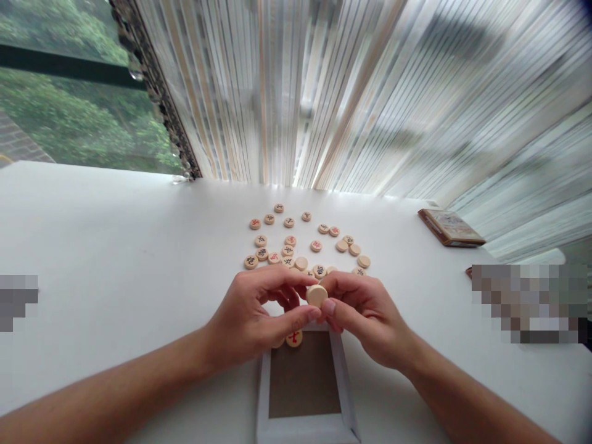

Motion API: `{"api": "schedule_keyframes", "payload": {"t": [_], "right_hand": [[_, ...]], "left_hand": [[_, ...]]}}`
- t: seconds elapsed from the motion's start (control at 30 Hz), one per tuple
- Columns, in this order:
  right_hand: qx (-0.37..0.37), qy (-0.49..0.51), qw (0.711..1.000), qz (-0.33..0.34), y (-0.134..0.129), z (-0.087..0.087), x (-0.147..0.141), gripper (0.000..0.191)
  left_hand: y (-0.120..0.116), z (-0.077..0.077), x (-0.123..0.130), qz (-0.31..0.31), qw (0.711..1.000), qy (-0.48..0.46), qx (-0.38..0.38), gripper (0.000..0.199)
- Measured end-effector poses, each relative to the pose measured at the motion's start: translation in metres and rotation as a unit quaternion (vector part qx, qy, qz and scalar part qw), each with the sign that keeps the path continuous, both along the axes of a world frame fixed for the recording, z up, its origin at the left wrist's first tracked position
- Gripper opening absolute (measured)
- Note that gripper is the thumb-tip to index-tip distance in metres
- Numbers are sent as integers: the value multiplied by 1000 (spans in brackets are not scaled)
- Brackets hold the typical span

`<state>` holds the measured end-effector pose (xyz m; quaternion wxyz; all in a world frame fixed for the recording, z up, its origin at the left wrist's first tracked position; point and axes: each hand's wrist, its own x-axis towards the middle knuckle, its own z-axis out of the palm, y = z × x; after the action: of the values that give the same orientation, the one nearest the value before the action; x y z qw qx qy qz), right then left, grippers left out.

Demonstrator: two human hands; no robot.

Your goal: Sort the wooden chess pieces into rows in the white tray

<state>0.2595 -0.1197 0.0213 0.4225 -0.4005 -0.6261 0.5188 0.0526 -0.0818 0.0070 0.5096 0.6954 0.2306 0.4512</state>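
Between the fingertips of both hands is a round wooden Chinese chess piece [317,296], its blank face toward me. My left hand [263,308] pinches it from the left, thumb below and forefinger above. From the other side, my right hand [365,311] grips it with thumb and fingers. Below them lies a shallow box [346,394] with white walls and a brown bottom. A piece with a red character [294,337] lies at its far left corner, partly beside another that my left hand half covers. More pieces [290,240] with red or black characters, some blank side up, are scattered beyond my hands.
A white table [152,259] carries everything. At the right back lies a flat brown box [452,228], with a blurred-out object [531,302] nearer me. Striped curtains [324,92] hang behind the table, and a window [69,92] shows trees at the left.
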Motion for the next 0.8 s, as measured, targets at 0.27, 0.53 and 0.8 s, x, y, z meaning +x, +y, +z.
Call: {"api": "schedule_keyframes", "payload": {"t": [0.27,0.53,0.8], "right_hand": [[116,-93,988,-33,1,-5,2,12],[98,-67,992,-39,1,-3,1,15],[54,-90,994,-5,5,0,6,16]], "left_hand": [[5,0,-2,61,993,13,97,14],[8,2,-5,92,964,44,244,24],[9,0,-8,79,952,69,286,23]]}}
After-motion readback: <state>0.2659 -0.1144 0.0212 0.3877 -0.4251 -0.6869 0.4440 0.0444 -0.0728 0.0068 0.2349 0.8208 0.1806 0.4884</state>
